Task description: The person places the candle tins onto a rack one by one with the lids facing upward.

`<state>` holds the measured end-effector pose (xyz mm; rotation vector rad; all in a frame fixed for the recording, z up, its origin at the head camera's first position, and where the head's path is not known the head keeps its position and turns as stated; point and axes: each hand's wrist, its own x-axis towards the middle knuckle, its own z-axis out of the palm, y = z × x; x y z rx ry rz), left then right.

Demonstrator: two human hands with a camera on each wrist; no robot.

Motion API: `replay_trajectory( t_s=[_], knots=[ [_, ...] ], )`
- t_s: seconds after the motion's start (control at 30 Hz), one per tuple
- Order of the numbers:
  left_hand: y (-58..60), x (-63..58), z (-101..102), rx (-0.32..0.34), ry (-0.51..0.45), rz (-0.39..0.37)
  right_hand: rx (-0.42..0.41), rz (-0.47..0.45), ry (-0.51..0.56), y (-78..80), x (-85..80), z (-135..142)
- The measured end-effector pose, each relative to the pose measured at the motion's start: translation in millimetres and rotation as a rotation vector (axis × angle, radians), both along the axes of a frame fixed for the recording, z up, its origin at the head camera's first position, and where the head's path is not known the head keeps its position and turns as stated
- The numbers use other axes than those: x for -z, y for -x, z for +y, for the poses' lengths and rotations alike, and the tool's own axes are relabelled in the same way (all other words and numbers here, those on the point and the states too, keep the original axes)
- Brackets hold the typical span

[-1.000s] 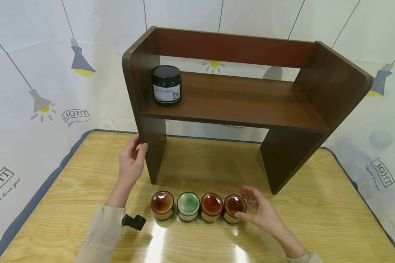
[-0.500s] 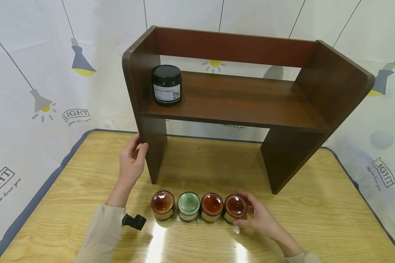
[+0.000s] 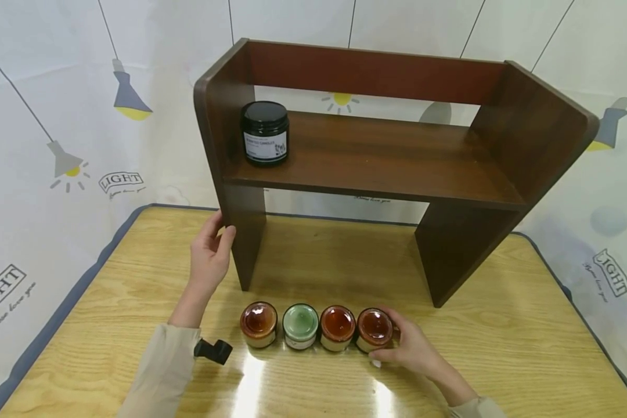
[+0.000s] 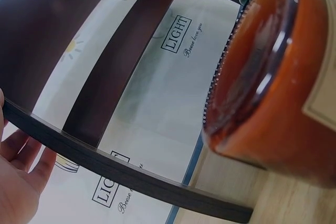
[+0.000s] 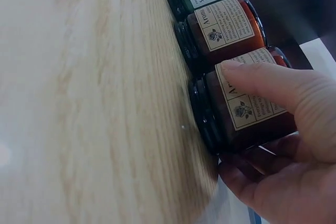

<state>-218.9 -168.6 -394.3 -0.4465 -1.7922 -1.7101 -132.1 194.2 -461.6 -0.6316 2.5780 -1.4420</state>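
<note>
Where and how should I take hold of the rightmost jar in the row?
Probably best: bring the right hand in from the right, gripping the rightmost jar by its round wall, thumb on the front label, fingers behind. It stands lid-down, and the neighbouring amber jar crowds its left.

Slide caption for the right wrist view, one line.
Right hand grips the end amber glass jar with cream label, beside a matching jar on a light wood-grain table.

Right hand (image 3: 414, 350) grips the rightmost jar (image 3: 374, 328); left hand (image 3: 209, 258) holds the shelf (image 3: 381, 158)
</note>
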Motion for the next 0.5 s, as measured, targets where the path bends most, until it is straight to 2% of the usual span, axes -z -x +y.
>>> replay_trajectory(
  t_s=[0.33,0.5],
  knots=[
    [-0.3,-1.7,0.0,0.008,0.005,0.011,-0.039,0.06,0.054,2.9,4.4,-0.1],
    [-0.3,-1.0,0.0,0.01,0.001,0.013,-0.02,0.038,0.075,2.2,7.0,0.9]
  ],
)
